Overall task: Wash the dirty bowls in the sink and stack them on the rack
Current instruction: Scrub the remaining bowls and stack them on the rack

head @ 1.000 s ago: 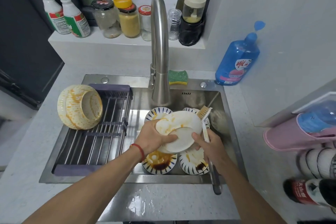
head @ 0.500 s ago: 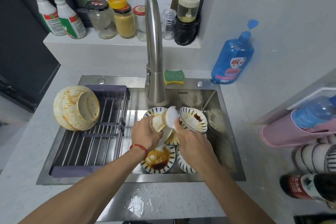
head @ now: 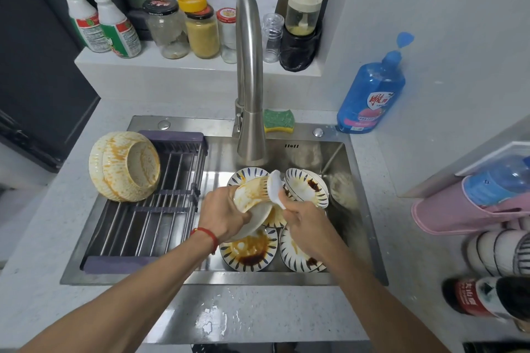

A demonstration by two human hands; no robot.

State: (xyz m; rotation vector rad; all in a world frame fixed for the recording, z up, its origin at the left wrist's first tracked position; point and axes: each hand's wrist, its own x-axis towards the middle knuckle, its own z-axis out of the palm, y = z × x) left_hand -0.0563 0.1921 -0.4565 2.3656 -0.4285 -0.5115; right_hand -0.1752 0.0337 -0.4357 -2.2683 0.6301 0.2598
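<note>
My left hand (head: pixel 222 213) grips a white bowl (head: pixel 252 210) smeared with orange sauce, tilted on its edge over the sink (head: pixel 338 157). My right hand (head: pixel 304 222) holds a white dish brush (head: pixel 274 188) whose bristles press against the bowl's inside. Below the hands lie several dirty blue-patterned bowls (head: pixel 249 252) with brown and orange sauce. A stack of stained cream bowls (head: pixel 124 166) lies on its side at the far left corner of the metal rack (head: pixel 149 223).
The tall steel faucet (head: pixel 249 80) stands just behind the hands. A green sponge (head: pixel 278 120) and a blue soap bottle (head: pixel 371 89) sit at the sink's back edge. Jars and spray bottles line the ledge (head: pixel 177 66). Water is pooled on the near counter (head: pixel 212 321).
The bowl has turned from flat and face-up to tilted on edge. The brush has moved from beside the bowl to inside it, and my right hand has shifted left and up.
</note>
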